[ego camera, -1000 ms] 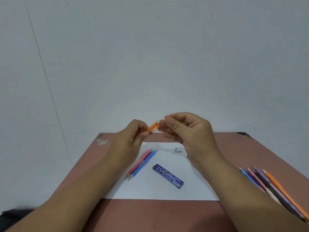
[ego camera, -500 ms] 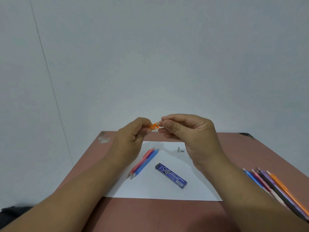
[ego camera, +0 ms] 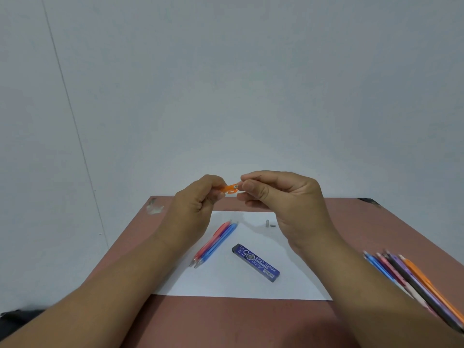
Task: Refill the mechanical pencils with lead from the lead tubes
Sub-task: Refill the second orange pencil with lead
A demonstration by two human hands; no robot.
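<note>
My left hand point(ego camera: 198, 204) grips an orange mechanical pencil point(ego camera: 229, 189), held above the table with its open top end pointing right. My right hand point(ego camera: 278, 197) is just beside that end, thumb and forefinger pinched together on a thin lead point(ego camera: 259, 176), which barely shows above the fingers. A dark blue lead tube point(ego camera: 256, 262) lies on the white paper sheet point(ego camera: 241, 285) below. A pink pencil point(ego camera: 212, 241) and a blue pencil point(ego camera: 218, 244) lie side by side on the sheet's left part.
Two small grey caps point(ego camera: 270, 224) lie on the paper near its far edge. Several coloured pencils point(ego camera: 411, 280) lie in a row at the right of the brown table point(ego camera: 226, 322). A white wall stands right behind the table.
Both hands have risen slightly and stayed close together. The orange pencil has turned so its open end faces me more, with my right fingertips still at that end.
</note>
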